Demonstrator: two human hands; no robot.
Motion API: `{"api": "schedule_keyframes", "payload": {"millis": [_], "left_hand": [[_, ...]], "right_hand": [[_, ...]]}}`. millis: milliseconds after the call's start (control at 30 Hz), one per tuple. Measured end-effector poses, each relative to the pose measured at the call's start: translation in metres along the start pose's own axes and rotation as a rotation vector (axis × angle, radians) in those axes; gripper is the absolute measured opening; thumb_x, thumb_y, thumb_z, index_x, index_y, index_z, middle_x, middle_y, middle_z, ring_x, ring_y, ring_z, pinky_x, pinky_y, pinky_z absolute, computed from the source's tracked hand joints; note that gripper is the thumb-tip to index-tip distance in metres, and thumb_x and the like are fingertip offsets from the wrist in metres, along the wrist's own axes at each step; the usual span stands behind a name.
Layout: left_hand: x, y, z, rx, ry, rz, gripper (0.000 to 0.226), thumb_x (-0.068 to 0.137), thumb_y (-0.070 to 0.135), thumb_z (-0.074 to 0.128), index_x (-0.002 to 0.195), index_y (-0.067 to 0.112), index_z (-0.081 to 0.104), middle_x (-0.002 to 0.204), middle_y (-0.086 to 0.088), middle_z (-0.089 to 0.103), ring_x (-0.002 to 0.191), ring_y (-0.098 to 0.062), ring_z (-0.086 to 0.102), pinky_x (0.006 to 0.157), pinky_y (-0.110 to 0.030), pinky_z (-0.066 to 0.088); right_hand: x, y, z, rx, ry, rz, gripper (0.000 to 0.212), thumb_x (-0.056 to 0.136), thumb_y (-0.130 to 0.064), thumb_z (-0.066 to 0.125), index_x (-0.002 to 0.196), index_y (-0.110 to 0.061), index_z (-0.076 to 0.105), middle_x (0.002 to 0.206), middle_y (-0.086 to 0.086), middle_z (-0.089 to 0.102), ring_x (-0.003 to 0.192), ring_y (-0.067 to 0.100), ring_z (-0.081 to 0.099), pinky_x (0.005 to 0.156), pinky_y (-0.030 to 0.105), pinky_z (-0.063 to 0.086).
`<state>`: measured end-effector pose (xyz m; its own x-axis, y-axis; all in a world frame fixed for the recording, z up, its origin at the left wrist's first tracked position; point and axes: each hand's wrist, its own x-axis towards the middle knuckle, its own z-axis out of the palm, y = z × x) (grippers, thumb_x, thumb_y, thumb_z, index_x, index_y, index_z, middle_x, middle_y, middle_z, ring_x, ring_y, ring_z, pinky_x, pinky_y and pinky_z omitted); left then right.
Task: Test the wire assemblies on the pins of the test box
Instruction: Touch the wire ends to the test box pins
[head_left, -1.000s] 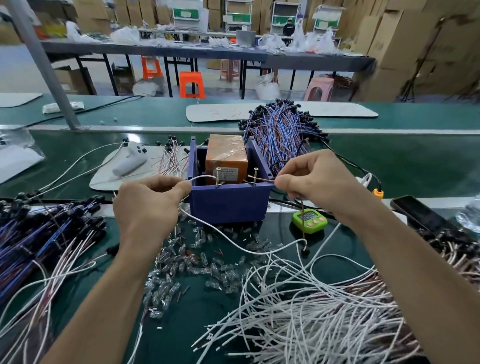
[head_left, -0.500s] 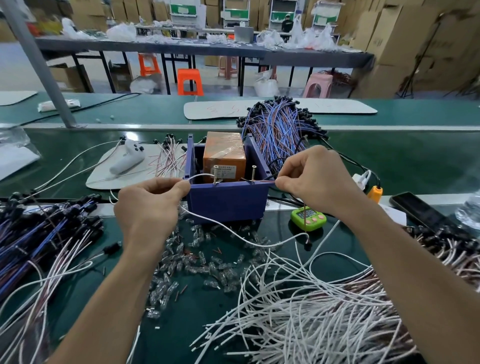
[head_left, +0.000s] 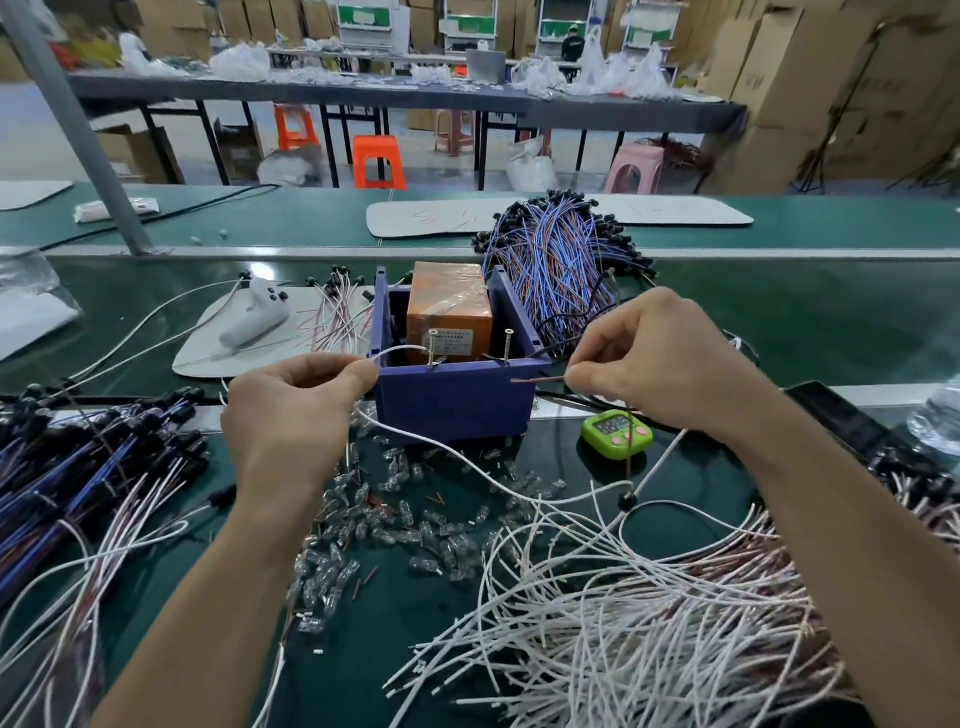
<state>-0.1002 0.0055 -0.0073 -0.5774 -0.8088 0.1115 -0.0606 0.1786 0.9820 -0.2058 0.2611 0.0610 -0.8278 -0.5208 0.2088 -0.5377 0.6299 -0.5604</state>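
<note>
A purple test box stands mid-table with an orange block inside and two upright metal pins, the left pin and the right pin, on its front rim. My left hand pinches a white wire whose end arcs to the left pin. My right hand pinches a brown wire end that points left, a little below and right of the right pin, apart from it. The white wire's slack trails down to a black bead.
A heap of white and brown wires fills the near right. Blue and black assemblies lie at left, another bundle behind the box. Clear small caps litter the mat. A green timer, a phone and a white tool lie nearby.
My right hand has drawn the brown wire end away from the right pin, down and to the right. My left hand still holds the white wire at the left pin.
</note>
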Motion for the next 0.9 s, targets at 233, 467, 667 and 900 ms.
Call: {"api": "schedule_keyframes", "payload": {"millis": [233,467,667,900], "left_hand": [[-0.022,0.005,-0.007,-0.24,-0.047,-0.139,0.013,0.085,0.008,0.08,0.084,0.021,0.079,0.065,0.007,0.074,0.052,-0.003,0.061,0.051,-0.014,0.049],[-0.044,-0.003,-0.02,-0.449,0.072,-0.167,0.013,0.095,0.006,0.069,0.094,0.016,0.077,0.062,0.008,0.071,0.048,-0.002,0.058,0.046,-0.014,0.045],[-0.037,-0.021,-0.052,0.137,-0.076,-0.085,0.011,0.099,0.025,0.068,0.091,0.022,0.076,0.066,0.001,0.075,0.053,-0.017,0.069,0.063,-0.039,0.061],[-0.084,0.004,-0.062,0.495,-0.18,0.343,0.018,0.082,0.058,0.07,0.092,0.045,0.077,0.069,0.02,0.072,0.069,-0.004,0.068,0.069,-0.029,0.056]], "right_hand": [[-0.024,-0.006,-0.007,0.18,-0.196,0.02,0.013,0.083,-0.017,0.079,0.072,-0.024,0.078,0.063,0.0,0.072,0.055,0.007,0.057,0.057,0.028,0.049],[-0.081,-0.022,0.077,0.215,-0.282,0.076,0.014,0.096,-0.029,0.065,0.083,-0.025,0.064,0.072,-0.003,0.069,0.059,0.004,0.052,0.06,0.034,0.048],[-0.102,-0.03,0.102,0.22,-0.215,0.088,0.01,0.092,-0.029,0.067,0.086,-0.031,0.059,0.07,-0.008,0.067,0.058,0.007,0.056,0.056,0.023,0.046],[-0.091,-0.045,0.099,0.143,-0.012,0.091,0.024,0.098,-0.032,0.059,0.076,-0.023,0.062,0.06,-0.006,0.061,0.054,0.009,0.053,0.052,0.024,0.039]]}}
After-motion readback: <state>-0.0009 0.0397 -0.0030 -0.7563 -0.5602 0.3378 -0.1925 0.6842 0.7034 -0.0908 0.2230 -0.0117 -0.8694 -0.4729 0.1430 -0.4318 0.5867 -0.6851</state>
